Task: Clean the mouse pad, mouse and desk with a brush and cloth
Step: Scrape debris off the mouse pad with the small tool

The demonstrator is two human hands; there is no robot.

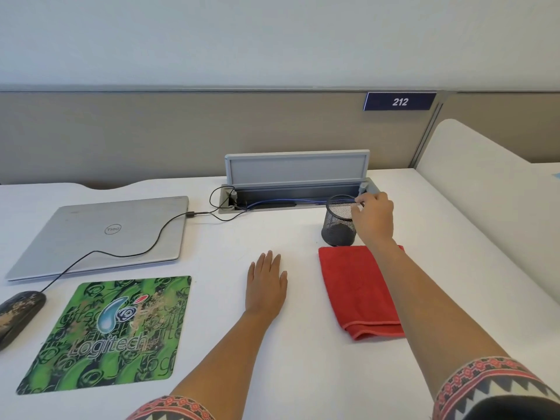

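The green Logitech mouse pad [106,331], smeared with brownish dirt, lies at the front left of the white desk [230,237]. A dark, dirty wired mouse [18,313] sits just left of the pad. A folded red cloth [360,292] lies at the right, partly under my right forearm. My right hand [374,219] is at the rim of a black mesh cup [338,222], fingertips pinched together there; what they hold is hidden. A dark shape rests in the cup's bottom. My left hand [266,283] lies flat and open on the desk between pad and cloth.
A closed silver Dell laptop [106,234] lies behind the pad, with the mouse cable running across it. An open grey cable box [297,183] with wires sits at the back. A beige partition stands behind the desk, a white divider [485,183] at the right.
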